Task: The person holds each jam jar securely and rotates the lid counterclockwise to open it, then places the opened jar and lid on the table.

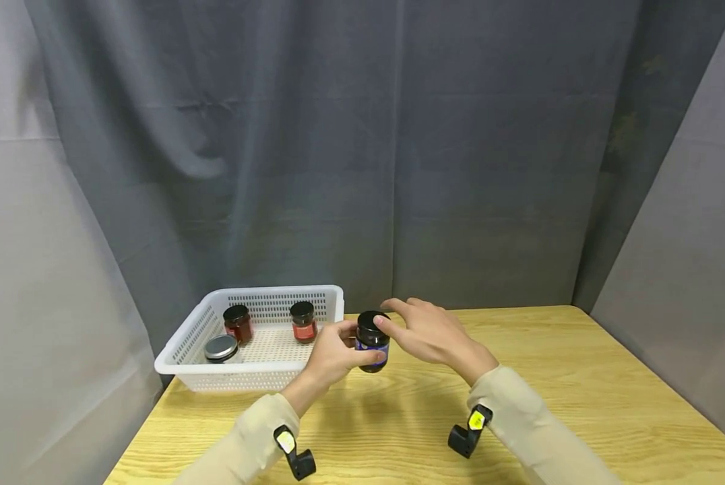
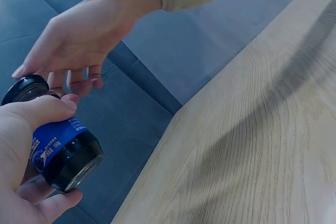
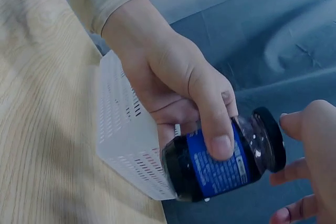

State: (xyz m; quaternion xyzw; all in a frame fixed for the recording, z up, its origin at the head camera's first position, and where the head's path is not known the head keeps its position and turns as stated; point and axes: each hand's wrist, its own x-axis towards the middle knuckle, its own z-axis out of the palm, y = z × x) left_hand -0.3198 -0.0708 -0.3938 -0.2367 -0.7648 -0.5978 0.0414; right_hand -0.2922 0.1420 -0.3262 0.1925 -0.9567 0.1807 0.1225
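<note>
A dark jar with a blue label and black lid is held above the table by the left hand, whose thumb and fingers grip its body. In the left wrist view the jar tilts, its base toward the lower right. The right hand is at the black lid, fingers spread and loosely bent, thumb at the lid's edge. From the right wrist view, the left thumb lies across the blue label, and the right fingers are beside the lid; whether they touch it I cannot tell.
A white perforated basket stands at the table's left back. Inside are two black-lidded jars, one red-brown and one with a red label, and a silver-lidded jar. A grey curtain hangs behind the wooden table.
</note>
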